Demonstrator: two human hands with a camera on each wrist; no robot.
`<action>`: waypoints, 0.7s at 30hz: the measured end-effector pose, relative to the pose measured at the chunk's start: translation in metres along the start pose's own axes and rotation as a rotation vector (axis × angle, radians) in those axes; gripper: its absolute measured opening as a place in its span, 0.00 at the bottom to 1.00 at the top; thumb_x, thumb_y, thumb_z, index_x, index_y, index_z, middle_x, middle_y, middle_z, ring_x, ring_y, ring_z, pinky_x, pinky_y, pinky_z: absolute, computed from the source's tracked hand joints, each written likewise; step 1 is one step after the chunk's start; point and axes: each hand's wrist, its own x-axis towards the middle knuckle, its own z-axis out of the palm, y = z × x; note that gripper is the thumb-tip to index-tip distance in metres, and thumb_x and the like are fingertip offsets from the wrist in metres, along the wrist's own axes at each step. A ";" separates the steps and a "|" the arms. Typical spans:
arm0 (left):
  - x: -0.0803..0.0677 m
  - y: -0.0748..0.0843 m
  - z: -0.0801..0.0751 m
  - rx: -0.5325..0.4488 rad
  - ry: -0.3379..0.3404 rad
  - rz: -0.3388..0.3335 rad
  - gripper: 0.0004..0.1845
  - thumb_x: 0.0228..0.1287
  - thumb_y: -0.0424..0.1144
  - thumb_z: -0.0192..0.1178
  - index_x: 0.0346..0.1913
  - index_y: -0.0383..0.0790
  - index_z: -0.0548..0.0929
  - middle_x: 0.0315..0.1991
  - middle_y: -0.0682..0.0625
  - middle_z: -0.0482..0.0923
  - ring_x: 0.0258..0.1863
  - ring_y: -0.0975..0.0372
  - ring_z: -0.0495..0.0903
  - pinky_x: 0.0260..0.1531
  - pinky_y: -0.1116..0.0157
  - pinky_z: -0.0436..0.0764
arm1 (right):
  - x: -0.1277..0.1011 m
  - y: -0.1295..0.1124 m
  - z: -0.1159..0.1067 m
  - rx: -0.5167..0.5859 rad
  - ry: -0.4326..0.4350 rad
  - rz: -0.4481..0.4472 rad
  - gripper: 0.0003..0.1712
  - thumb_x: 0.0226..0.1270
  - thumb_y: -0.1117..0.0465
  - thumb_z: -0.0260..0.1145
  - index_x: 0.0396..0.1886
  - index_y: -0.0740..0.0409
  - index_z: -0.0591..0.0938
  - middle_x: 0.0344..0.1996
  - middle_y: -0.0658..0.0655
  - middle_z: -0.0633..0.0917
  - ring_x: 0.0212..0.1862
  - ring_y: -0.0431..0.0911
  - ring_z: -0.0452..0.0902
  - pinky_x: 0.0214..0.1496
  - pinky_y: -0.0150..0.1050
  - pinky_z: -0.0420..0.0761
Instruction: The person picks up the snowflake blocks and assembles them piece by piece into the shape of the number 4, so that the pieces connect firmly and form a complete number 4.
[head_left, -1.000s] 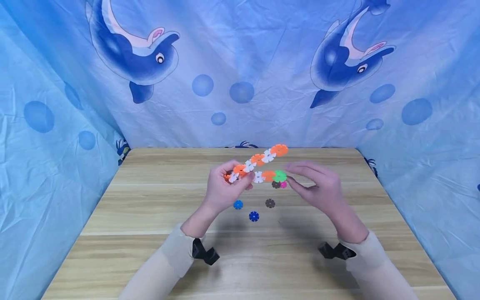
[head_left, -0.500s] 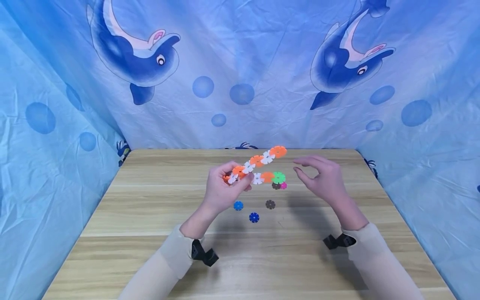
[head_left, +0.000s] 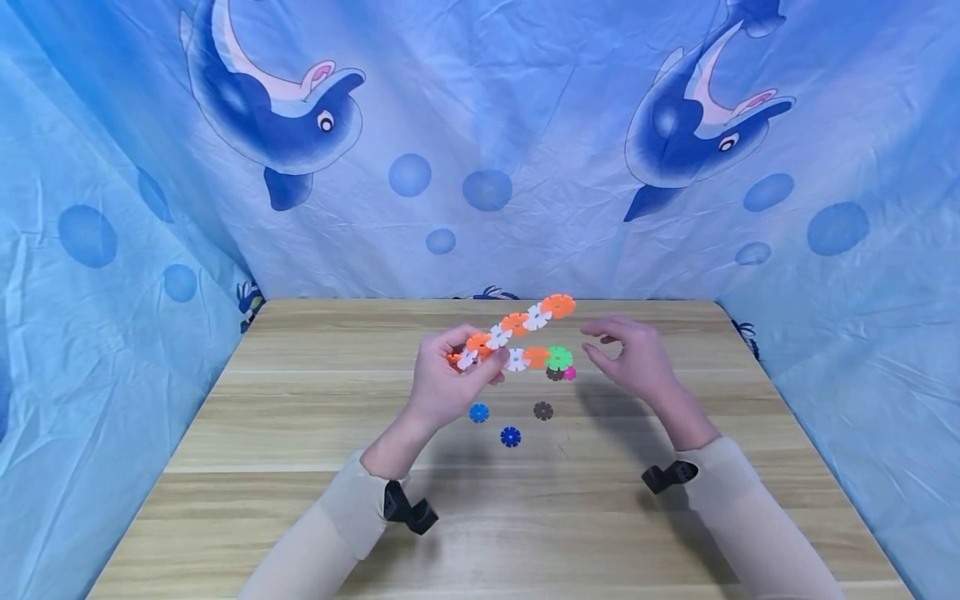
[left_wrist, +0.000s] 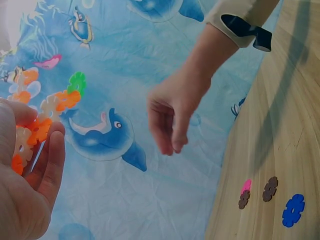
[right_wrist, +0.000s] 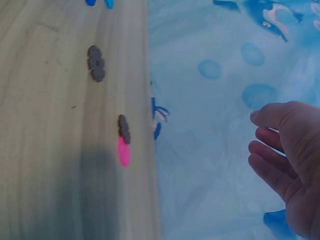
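Observation:
My left hand (head_left: 447,379) grips a bent chain of notched plastic snowflake discs (head_left: 515,323), orange and white by turns, above the table. Two arms of the chain point right in the head view; the lower one ends in a green disc (head_left: 558,358). Thumb and fingers pinch the chain near its bend, hiding some of the discs. To the right of the green disc hovers my right hand (head_left: 633,358), apart from the chain. Its fingers are loosely bent, with nothing between them in the right wrist view.
On the wooden table (head_left: 300,500) lie a light blue disc (head_left: 479,412), a dark blue disc (head_left: 511,437) and a brown disc (head_left: 543,411). Farther back, another brown disc (right_wrist: 124,129) touches or overlaps a pink disc (right_wrist: 124,152). A blue dolphin-print curtain (head_left: 480,100) surrounds the table.
My right hand has drawn back to the right from the green disc, which stays on the chain's end. The left hand and chain have hardly moved.

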 end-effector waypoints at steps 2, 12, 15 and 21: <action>0.000 -0.001 0.000 -0.004 0.000 0.001 0.06 0.62 0.34 0.68 0.37 0.34 0.85 0.30 0.34 0.86 0.22 0.60 0.88 0.28 0.60 0.89 | 0.000 0.004 0.004 0.006 -0.031 0.016 0.15 0.56 0.61 0.76 0.45 0.54 0.88 0.42 0.57 0.91 0.39 0.51 0.89 0.40 0.43 0.90; 0.000 0.001 0.001 -0.025 -0.002 0.003 0.06 0.61 0.32 0.68 0.38 0.33 0.85 0.29 0.33 0.86 0.22 0.61 0.87 0.26 0.60 0.89 | -0.010 0.021 0.024 0.022 -0.192 0.095 0.17 0.57 0.61 0.75 0.48 0.57 0.87 0.44 0.58 0.90 0.40 0.53 0.88 0.42 0.45 0.90; -0.001 0.001 0.001 -0.028 -0.002 -0.002 0.06 0.61 0.33 0.68 0.38 0.33 0.85 0.29 0.33 0.86 0.22 0.60 0.87 0.26 0.60 0.89 | -0.012 0.023 0.029 0.032 -0.243 0.133 0.18 0.58 0.60 0.74 0.50 0.56 0.86 0.46 0.58 0.90 0.41 0.53 0.87 0.43 0.46 0.90; -0.001 0.002 0.001 -0.026 -0.003 0.006 0.05 0.61 0.32 0.68 0.37 0.33 0.85 0.28 0.33 0.86 0.22 0.60 0.87 0.25 0.60 0.89 | -0.017 0.025 0.037 0.026 -0.314 0.171 0.19 0.59 0.58 0.73 0.51 0.54 0.86 0.48 0.57 0.89 0.46 0.51 0.86 0.45 0.44 0.89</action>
